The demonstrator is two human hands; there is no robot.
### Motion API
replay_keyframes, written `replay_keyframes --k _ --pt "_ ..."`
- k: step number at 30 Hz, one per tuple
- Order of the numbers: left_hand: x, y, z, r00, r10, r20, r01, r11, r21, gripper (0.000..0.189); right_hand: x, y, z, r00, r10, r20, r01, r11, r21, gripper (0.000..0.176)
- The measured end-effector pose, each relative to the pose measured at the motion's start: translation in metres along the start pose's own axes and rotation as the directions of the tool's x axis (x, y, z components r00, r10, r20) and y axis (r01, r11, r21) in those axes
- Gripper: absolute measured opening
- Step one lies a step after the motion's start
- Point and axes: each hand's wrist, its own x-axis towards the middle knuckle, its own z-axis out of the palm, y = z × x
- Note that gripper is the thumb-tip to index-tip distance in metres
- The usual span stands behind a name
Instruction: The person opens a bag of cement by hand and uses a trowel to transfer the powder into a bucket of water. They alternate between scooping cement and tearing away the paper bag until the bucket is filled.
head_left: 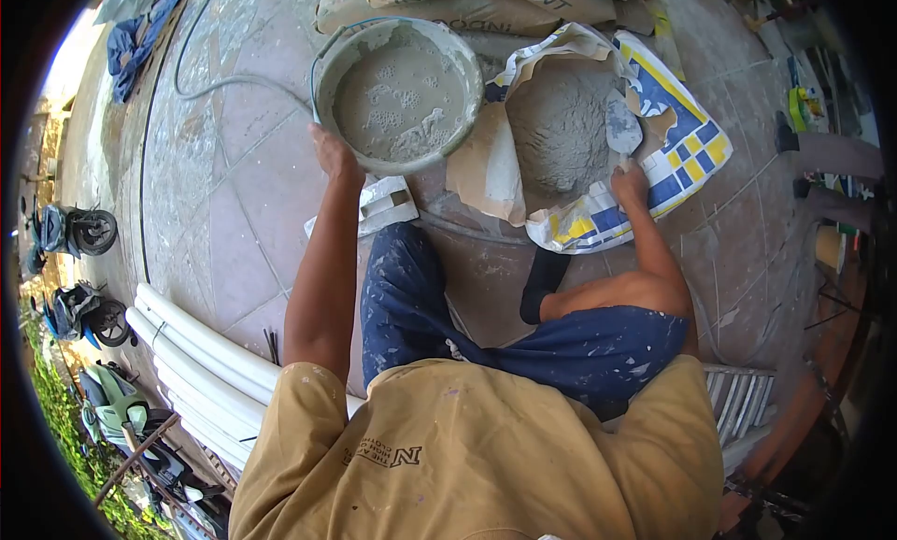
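My left hand (334, 153) is at the lower left rim of a round bucket (472, 92), its fingers partly hidden by the bucket's side. Wet grey mix with bubbles (397, 96) fills part of the bucket. To the right lies an opened paper bag (691, 157) with grey powder (561, 129) inside. My right hand (630, 182) is closed around the lower end of a trowel (621, 126), whose grey-coated blade rests against the powder's right side. A small whitish tray-like piece (386, 202) lies just below the bucket.
Stacked cement bags (448, 7) lie beyond the bucket. A hose (238, 80) curves over the tiled floor on the left. White pipes (210, 353) lie at lower left, near parked motorbikes (89, 320). A ladder-like metal frame (741, 397) is at lower right.
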Motion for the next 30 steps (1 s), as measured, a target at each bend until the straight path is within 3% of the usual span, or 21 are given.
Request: replay_keyframes --k 2,3,5,8,10,12,19,22,26,30 --pt "-0.028 0.017 0.023 0.980 0.048 -0.193 -0.016 0.986 0.165 0.069 0.009 0.023 0.051 0.960 -0.225 -0.165 0.225 0.974 -0.018 0.030" --pt "-0.036 0.023 0.029 0.954 0.082 -0.287 -0.008 0.968 0.250 0.068 0.006 0.010 0.053 0.993 -0.121 0.019 0.116 0.977 0.177 0.029" --pt "-0.024 0.011 0.025 0.948 0.098 -0.304 -0.034 0.977 0.210 0.066 -0.011 -0.035 0.049 0.906 -0.009 0.424 -0.204 0.867 0.454 0.027" --pt "-0.023 0.009 0.025 0.947 0.141 -0.289 -0.061 0.962 0.267 0.064 -0.029 -0.065 0.031 0.861 -0.048 0.506 -0.335 0.695 0.636 0.024" --pt "-0.017 0.005 0.023 0.928 0.218 -0.302 -0.092 0.919 0.383 0.062 -0.027 -0.066 0.021 0.861 -0.052 0.506 -0.352 0.657 0.666 0.023" --pt "-0.015 0.005 0.021 0.932 0.219 -0.289 -0.103 0.924 0.370 0.061 -0.030 -0.072 -0.003 0.863 -0.035 0.505 -0.371 0.633 0.679 0.023" --pt "-0.034 0.016 0.021 0.933 0.262 -0.247 -0.120 0.872 0.474 0.059 -0.039 -0.065 -0.091 0.882 -0.022 0.470 -0.282 0.775 0.565 0.023" --pt "-0.032 0.013 0.024 0.915 0.274 -0.295 -0.119 0.883 0.453 0.057 -0.058 -0.081 -0.132 0.880 -0.005 0.475 -0.254 0.840 0.480 0.028" --pt "-0.036 0.015 0.026 0.910 0.256 -0.327 -0.089 0.890 0.448 0.057 -0.068 -0.112 -0.169 0.833 -0.160 0.529 -0.143 0.862 0.486 0.035" --pt "-0.040 0.020 0.024 0.932 0.223 -0.286 -0.082 0.898 0.432 0.059 -0.073 -0.184 -0.180 0.718 -0.272 0.640 -0.108 0.865 0.490 0.035"
